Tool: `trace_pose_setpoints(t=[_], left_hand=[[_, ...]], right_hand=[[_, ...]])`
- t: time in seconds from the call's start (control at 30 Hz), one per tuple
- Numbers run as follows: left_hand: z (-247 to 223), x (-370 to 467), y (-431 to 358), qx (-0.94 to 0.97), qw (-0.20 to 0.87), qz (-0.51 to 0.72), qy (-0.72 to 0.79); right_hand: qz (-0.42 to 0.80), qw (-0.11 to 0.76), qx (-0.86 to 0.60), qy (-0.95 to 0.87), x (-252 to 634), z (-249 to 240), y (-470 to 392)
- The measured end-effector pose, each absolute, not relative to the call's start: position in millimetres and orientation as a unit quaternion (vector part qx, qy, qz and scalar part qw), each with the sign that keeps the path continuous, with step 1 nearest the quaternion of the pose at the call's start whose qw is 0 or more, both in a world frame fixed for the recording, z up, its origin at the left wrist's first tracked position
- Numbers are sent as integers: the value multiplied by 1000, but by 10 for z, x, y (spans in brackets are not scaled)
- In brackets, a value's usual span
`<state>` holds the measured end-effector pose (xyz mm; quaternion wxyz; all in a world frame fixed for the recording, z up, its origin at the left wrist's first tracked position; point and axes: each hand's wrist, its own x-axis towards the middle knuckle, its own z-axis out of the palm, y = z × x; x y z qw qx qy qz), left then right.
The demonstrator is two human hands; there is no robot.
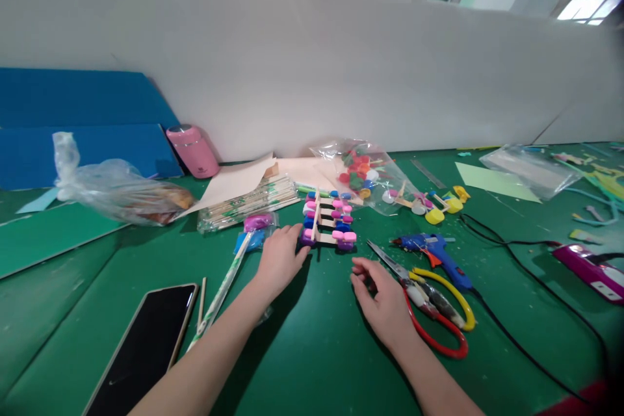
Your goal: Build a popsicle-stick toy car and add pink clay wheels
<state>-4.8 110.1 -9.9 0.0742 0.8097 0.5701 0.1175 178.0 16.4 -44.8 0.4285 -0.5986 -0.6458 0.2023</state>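
Note:
A row of small cars (329,221), made of wooden sticks with pink, purple and blue clay-like wheels, sits mid-table. My left hand (280,260) is at the row's left end, thumb and fingers apart beside the nearest purple wheel (307,237); whether it touches the wheel I cannot tell. On the near right, my right hand (380,302) rests with fingers loosely bent and a gap to the thumb, nothing visible in it. Just beyond it lie scissors (422,299) with red and yellow handles and a blue glue gun (436,253).
Left are a phone (146,344), a wrapped stick bundle (253,201), a plastic bag (117,188) and a pink cup (194,151). A clear bag of coloured pieces (363,172) lies behind the cars. A black cable (526,263) crosses the right side. A white partition (312,71) stands behind.

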Motion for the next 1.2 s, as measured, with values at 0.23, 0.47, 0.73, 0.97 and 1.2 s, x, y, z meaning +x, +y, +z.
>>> trace_pose_setpoints(t=[0.23,0.47,0.73,0.97,1.2], left_hand=[[-10,-143,1005,816,54,69,571],[-34,-90,1098,822,47,51,565],[-89,-74,1266,839,79,53,536],[-119,-106,1347,861,127,50,489],[-23,-283,1290,877,171,73,442]], right_hand=[[208,420,-597,-651,1783,-459,153],[218,408,-592,-660,1755,-453,138],[217,401,-589,-667,1741,-450,138],[223,409,-586,-663,1733,-472,137],[215,471,-607,-603,1752,-443,96]])
